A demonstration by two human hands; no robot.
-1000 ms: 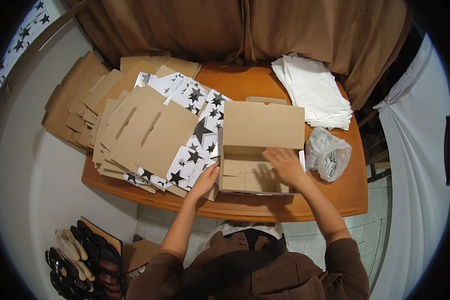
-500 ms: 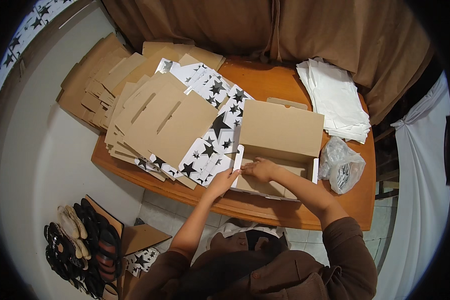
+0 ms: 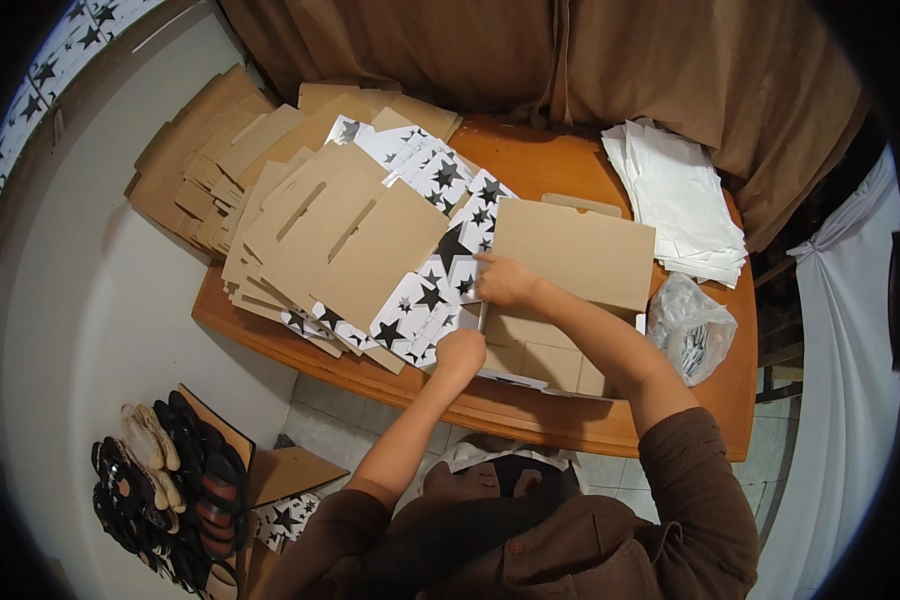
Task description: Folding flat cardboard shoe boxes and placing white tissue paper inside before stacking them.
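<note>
Half-folded brown cardboard box (image 3: 560,300) near the front edge of the wooden surface (image 3: 530,165), lid flap raised behind it. Left hand (image 3: 460,352) closed on the box's left wall at the near corner. Right hand (image 3: 505,281) pressed against that same wall farther back, fingers together, grip itself not discernible. Just left, a fanned stack of flat carton blanks (image 3: 340,235), some brown, some white with black stars. Far right: white folded sheets (image 3: 685,205); nearer, a clear plastic bag (image 3: 688,325). Shoes (image 3: 160,490) on the floor below.
</note>
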